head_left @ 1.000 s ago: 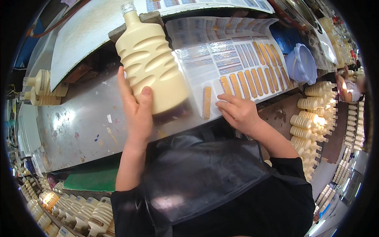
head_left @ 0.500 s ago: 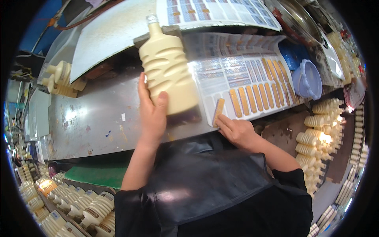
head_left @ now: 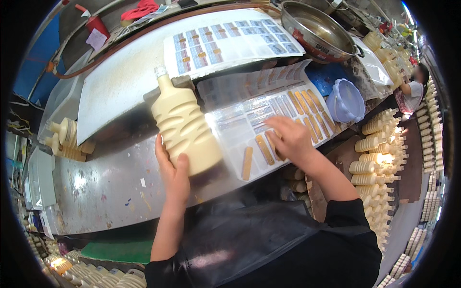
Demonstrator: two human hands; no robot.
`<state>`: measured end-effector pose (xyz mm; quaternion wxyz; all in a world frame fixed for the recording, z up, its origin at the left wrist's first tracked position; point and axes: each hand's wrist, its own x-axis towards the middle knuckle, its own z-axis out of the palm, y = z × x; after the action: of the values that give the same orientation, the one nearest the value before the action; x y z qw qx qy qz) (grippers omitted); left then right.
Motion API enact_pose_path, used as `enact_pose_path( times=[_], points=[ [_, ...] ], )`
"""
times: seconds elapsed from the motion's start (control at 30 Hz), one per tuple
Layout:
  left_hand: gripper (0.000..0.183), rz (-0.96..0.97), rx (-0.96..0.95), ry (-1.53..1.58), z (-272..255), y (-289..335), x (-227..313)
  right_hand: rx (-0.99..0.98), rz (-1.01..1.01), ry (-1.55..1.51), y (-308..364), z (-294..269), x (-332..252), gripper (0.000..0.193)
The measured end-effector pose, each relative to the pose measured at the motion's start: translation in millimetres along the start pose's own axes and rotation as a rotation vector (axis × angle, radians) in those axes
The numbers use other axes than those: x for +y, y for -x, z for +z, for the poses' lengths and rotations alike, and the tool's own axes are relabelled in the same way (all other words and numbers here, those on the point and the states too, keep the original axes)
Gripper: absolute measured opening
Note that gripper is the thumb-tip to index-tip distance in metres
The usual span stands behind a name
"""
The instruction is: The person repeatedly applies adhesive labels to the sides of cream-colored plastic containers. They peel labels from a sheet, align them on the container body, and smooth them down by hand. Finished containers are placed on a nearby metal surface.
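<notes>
Metal table [head_left: 108, 192]: left grip [head_left: 174, 176] holds cream bottle [head_left: 186, 132]; right grip [head_left: 295, 143] unclear, over label sheet [head_left: 225, 137]

A glossy black apron [head_left: 240, 235] accompanies a black short-sleeved top [head_left: 317, 254].

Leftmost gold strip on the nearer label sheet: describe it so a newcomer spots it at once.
On the grey metal table, right of the bottle in the left hand, lies a label sheet. A gold strip lies at its near left corner. It sits apart from its row, far end leaning right where the other strips lean left.
</notes>
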<state>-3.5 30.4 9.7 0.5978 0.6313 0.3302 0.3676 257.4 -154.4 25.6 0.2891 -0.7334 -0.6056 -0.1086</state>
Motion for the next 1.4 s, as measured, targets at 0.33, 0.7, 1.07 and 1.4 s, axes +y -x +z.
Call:
enact_pose_path(
  times=[0.33,0.7,1.07,1.4],
  points=[
    [0.080,0.048,-0.011,-0.042,-2,1,-6,0.245,0.037,0.048,-107,-1,40,0.024],
    [0.055,0.884,0.019,-0.790,11,3,29,-0.322,0.335,-0.184,-8,32,12,0.025],
    [0.033,0.363,-0.460,-0.808,127,6,-18,-0.609,0.321,0.033,-28,52,0,0.058],
    [0.024,0.338,-0.454,-0.962,129,5,-39,-0.708,0.207,0.091,-32,51,4,0.073]
  ],
)
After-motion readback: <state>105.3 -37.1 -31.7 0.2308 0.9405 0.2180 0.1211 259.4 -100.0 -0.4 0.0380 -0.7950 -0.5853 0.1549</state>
